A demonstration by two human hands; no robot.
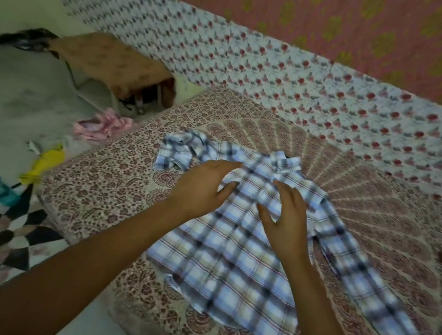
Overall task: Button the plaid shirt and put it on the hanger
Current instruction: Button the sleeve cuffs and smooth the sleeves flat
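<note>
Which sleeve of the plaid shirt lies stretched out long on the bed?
The sleeve on the person's right, running toward the lower right corner; the other sleeve lies bunched up short.
</note>
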